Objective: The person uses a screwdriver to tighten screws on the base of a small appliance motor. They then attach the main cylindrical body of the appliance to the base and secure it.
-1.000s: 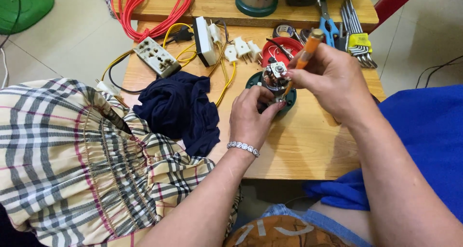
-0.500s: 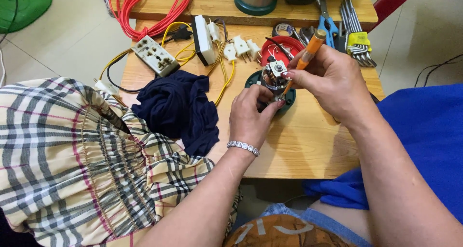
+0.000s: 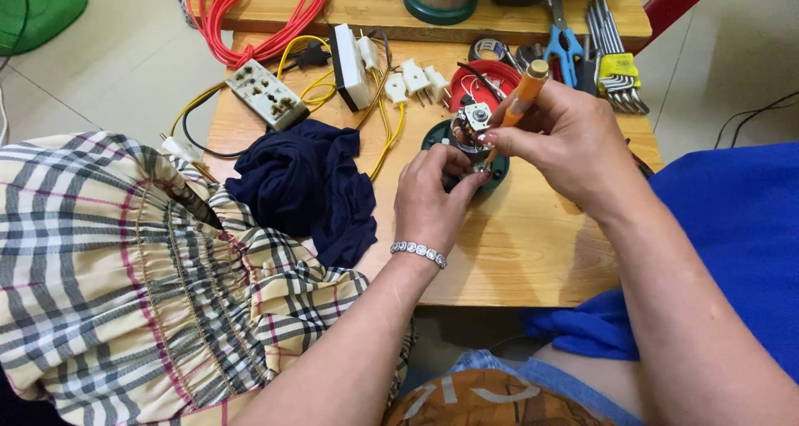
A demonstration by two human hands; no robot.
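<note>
Orange-handled screwdriver (image 3: 518,108) is pinched in the right hand (image 3: 559,139), tip down on a small motor assembly (image 3: 470,135) gripped by the left hand (image 3: 433,195) above the wooden surface (image 3: 516,251).

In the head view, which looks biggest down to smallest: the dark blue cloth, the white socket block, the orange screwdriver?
1. Dark blue cloth, clearly largest.
2. White socket block.
3. Orange screwdriver, though the right hand hides part of it, so ranks two and three are unsure.

Bare tabletop (image 3: 533,251) before motor (image 3: 468,136)
</note>
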